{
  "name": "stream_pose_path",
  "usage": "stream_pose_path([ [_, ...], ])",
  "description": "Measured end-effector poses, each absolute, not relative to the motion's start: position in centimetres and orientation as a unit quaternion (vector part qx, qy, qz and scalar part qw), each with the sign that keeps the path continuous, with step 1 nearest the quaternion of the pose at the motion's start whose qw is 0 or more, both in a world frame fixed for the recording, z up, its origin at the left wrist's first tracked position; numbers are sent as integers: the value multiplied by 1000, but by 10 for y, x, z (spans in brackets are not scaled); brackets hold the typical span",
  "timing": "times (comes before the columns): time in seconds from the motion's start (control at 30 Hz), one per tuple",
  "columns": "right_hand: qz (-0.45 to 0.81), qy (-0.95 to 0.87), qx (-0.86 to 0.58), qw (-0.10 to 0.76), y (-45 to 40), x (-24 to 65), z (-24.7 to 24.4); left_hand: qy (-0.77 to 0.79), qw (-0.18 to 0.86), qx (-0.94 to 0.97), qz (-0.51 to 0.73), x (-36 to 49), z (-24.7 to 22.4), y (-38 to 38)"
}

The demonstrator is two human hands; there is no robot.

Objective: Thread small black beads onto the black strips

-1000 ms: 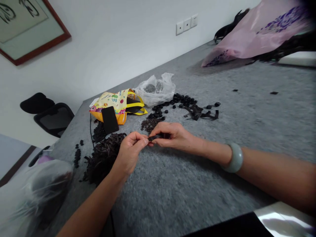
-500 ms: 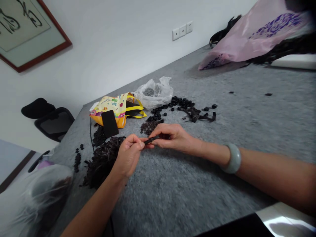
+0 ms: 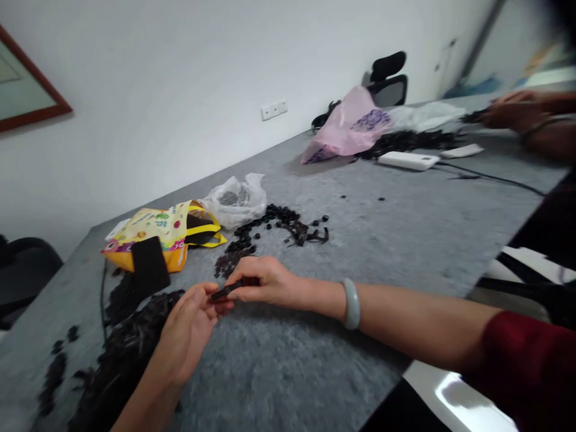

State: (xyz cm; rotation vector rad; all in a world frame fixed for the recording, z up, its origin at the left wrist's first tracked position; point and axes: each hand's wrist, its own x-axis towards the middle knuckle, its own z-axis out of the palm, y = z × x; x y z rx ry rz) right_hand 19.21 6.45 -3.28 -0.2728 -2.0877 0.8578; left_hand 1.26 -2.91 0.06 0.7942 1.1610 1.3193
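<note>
Between my two hands is a short, narrow black strip (image 3: 226,291). Its left end lies between the thumb and curled fingers of my left hand (image 3: 189,329), whose palm is turned partly upward. My right hand (image 3: 266,281) pinches the other end and hides part of it. Under and beside my left forearm spreads a heap of dark strips (image 3: 135,345). Just beyond my right fingers lie small dark brown bits (image 3: 228,263), a curved row of round black pieces (image 3: 279,213) and a few flat strips (image 3: 302,233).
A yellow patterned bag (image 3: 153,223) with a black phone-like slab (image 3: 150,267) leaning on it stands at left. Behind are a clear plastic bag (image 3: 236,201) and a pink bag (image 3: 348,129). At far right, another person's hands (image 3: 517,114) hold dark strands near a white device (image 3: 407,160).
The view has swung right, bringing the other person's hands into sight. My left fingers have loosened and opened somewhat around the strip's end; my right hand keeps its pinch.
</note>
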Motion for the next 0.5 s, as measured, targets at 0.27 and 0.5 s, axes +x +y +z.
stream_pose_path([
  [0.27, 285, -860, -52, 420, 64, 193, -31, 548, 524, 400, 515, 15, 1, -33],
  [0.5, 390, -829, -61, 396, 65, 195, -30, 567, 477, 451, 498, 9, 3, -32],
])
